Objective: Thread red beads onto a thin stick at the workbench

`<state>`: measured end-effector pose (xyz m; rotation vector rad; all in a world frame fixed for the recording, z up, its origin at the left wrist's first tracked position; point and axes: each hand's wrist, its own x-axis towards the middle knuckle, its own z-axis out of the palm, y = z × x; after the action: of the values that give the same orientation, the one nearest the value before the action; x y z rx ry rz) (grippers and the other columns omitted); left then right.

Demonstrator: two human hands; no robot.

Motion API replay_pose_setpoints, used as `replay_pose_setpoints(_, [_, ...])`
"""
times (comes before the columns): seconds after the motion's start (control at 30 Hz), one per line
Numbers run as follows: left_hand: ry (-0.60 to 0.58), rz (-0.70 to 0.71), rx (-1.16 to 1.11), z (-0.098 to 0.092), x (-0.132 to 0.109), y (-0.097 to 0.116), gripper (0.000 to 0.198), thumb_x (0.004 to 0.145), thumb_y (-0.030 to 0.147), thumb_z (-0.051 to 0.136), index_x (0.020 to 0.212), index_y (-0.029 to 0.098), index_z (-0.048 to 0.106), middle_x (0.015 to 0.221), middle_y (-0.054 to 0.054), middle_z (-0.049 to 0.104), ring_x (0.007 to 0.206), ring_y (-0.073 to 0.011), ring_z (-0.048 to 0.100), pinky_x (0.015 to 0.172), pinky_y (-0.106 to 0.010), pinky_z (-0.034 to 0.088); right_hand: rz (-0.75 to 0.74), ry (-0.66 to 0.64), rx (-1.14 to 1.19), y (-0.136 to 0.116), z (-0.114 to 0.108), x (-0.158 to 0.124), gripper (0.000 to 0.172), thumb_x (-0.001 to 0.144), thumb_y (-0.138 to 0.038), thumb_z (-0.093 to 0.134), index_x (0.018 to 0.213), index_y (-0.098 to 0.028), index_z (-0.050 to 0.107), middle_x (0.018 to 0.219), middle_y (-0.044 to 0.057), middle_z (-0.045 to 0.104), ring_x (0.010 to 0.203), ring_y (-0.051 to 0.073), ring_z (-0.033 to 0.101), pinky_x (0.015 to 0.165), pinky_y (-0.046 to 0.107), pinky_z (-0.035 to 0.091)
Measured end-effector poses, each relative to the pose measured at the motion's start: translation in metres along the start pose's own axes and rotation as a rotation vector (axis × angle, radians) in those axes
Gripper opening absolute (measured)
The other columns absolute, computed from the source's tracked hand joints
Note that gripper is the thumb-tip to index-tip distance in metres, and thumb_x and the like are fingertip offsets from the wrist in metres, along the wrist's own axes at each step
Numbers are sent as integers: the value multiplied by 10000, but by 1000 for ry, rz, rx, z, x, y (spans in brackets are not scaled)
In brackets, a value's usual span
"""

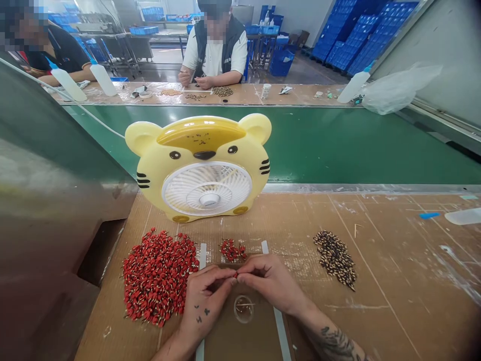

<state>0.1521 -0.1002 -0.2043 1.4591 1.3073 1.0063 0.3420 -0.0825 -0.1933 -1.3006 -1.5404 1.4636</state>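
L hand [203, 301] & R hand [272, 281] both pinch tiny red part [235, 274] betw fingertips, over brown card [248, 341]; big red pile [158, 276], dark pile [334, 259] flank them, w/in easy reach.

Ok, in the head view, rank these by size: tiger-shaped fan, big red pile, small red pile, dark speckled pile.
1. Tiger-shaped fan
2. big red pile
3. dark speckled pile
4. small red pile

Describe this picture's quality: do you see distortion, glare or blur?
In the head view, wide-angle distortion bows the edges, such as the green bench panel; pale glare lies on the dark left panel; the left hand and right hand look fairly sharp, without motion blur.
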Motion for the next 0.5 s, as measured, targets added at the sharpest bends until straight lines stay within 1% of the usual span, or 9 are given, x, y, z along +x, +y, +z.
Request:
replay_pose_setpoints(0.1, [-29,11,16,0,2,0,92,793,207,739,833,228,819,637,-20,712,563,-151,626,536,-215,471,22,-27,45,2,-1,3,165,806,-319,724,765,-176,796,711,36,730,629,151,632,571,235,466])
replay_pose_setpoints(0.17, [-35,17,28,2,5,1,107,811,206,718,862,227,810,700,-29,739,617,-165,661,575,-223,499,12,-14,31,3,-2,5,161,815,-309,710,794,-177,799,742,41,740,663,161,649,598,244,488])
replay_pose_setpoints(0.23, [-28,39,72,5,10,1,130,829,197,695,905,224,797,785,-40,763,691,-180,691,644,-239,529,-27,41,-46,3,-7,7,151,824,-291,702,865,-183,799,805,47,750,719,174,662,652,264,509])
replay_pose_setpoints(0.33, [-11,88,180,9,15,-1,216,856,183,663,1046,216,762,886,-53,769,751,-185,705,717,-254,553,-85,169,-188,4,-19,7,166,845,-280,694,954,-189,781,874,51,742,773,182,661,690,276,511])
replay_pose_setpoints(0.4, [16,143,276,5,15,-2,265,888,179,622,1131,201,725,980,-75,760,813,-187,713,776,-261,559,-88,220,-240,4,-29,4,160,872,-284,669,953,-187,768,879,49,732,771,177,654,672,269,497])
replay_pose_setpoints(0.43, [39,183,340,0,14,-2,267,905,176,596,1142,191,716,1024,-87,750,861,-193,713,817,-268,555,-85,216,-260,3,-34,1,154,885,-284,655,937,-187,763,870,45,726,757,171,647,656,263,486])
replay_pose_setpoints(0.5, [83,278,507,-17,12,-1,246,923,177,560,1106,176,724,1061,-108,734,944,-216,697,883,-299,536,-91,135,-303,1,-41,-6,146,898,-283,645,890,-189,756,819,28,705,708,156,622,620,252,456])
